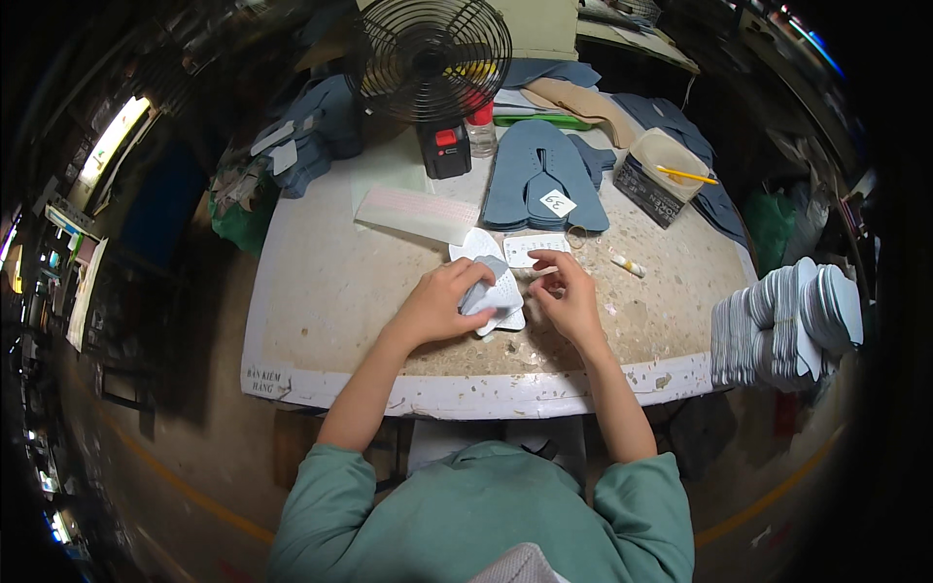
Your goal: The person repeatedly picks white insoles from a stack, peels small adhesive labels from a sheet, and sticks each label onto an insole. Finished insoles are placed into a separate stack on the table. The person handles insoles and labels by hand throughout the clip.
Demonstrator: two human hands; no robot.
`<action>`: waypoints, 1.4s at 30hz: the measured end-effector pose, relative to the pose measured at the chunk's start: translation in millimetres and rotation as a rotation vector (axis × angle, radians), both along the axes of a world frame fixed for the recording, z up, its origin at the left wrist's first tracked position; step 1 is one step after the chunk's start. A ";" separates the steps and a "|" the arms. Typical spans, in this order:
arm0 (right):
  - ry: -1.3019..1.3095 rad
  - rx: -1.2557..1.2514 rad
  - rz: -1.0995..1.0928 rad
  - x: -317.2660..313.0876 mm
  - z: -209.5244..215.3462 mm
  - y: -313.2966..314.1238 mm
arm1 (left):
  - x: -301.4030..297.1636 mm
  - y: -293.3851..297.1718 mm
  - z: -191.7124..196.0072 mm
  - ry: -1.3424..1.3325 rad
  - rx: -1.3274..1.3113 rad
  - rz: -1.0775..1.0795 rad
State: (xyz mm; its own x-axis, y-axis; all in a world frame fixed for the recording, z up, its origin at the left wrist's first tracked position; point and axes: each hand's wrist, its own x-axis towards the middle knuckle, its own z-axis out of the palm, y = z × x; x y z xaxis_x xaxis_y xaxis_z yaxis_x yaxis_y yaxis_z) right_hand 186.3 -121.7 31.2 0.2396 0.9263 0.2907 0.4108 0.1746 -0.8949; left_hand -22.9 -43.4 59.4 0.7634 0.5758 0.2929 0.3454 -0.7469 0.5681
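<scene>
- At frame centre, the left hand [442,306] grips a stack of pale grey perforated shoe pieces [491,291] on the speckled white worktable [330,282]; loosened fingers could let them fan out
- Just right, the right hand [569,296] pinches something too small to tell; it might drop

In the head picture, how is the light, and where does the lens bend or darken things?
Head view: the table is evenly lit, both hands sharp, left hand and right hand; the table's front edge bows from fisheye distortion; corners go black; a window at left glares; the fan looks dark.
</scene>
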 end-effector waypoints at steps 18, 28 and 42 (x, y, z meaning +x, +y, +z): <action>0.002 0.068 -0.075 -10.9 -0.2 0.2 | -1.3 -1.9 7.6 0.011 -0.114 0.046; -0.118 0.113 0.101 -47.0 -11.4 0.4 | -3.7 5.0 1.2 -0.028 -0.118 0.044; 0.173 -0.171 0.074 -6.8 -11.5 6.8 | -0.2 2.1 -0.4 -0.087 0.027 0.003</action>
State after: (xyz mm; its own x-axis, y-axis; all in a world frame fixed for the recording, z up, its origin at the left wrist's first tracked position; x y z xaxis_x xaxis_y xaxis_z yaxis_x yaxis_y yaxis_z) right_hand 179.4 -114.9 19.8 0.2017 0.9754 0.0889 0.2407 0.0386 -0.9698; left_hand -23.1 -41.2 59.0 0.7326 0.5690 0.3736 0.2981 -0.7616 0.5754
